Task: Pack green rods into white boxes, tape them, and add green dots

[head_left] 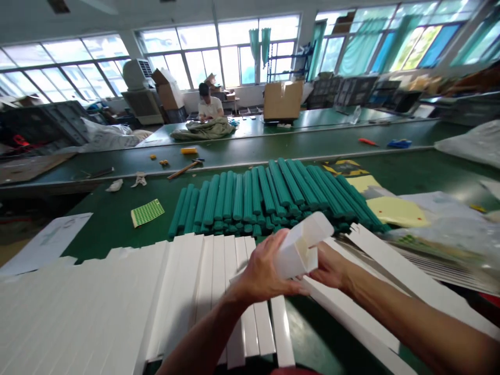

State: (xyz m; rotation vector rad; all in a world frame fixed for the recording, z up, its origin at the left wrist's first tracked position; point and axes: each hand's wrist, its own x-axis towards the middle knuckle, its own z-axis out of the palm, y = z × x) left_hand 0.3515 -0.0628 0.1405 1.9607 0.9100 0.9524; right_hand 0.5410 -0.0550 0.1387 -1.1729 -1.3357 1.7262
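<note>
1. From my feed it's a big workshop with a long wall of windows (219,49), daylight pouring in.
2. Teal curtains (260,44) hang by the panes.
3. Long green tables (273,143) run across the room.
4. A cardboard box (283,100) sits on the far table.
5. A person (210,104) is seated way back beside stacked boxes.

A single camera, worn on the person's head, looks forward and down over the green desk (117,219) from close above its near edge. Both forearms rise from the bottom of the frame and the hands meet just below the middle, near the lens. Beyond them the view runs down the long desk to a far wall of windows (219,47), and no second view overlaps it.
</note>
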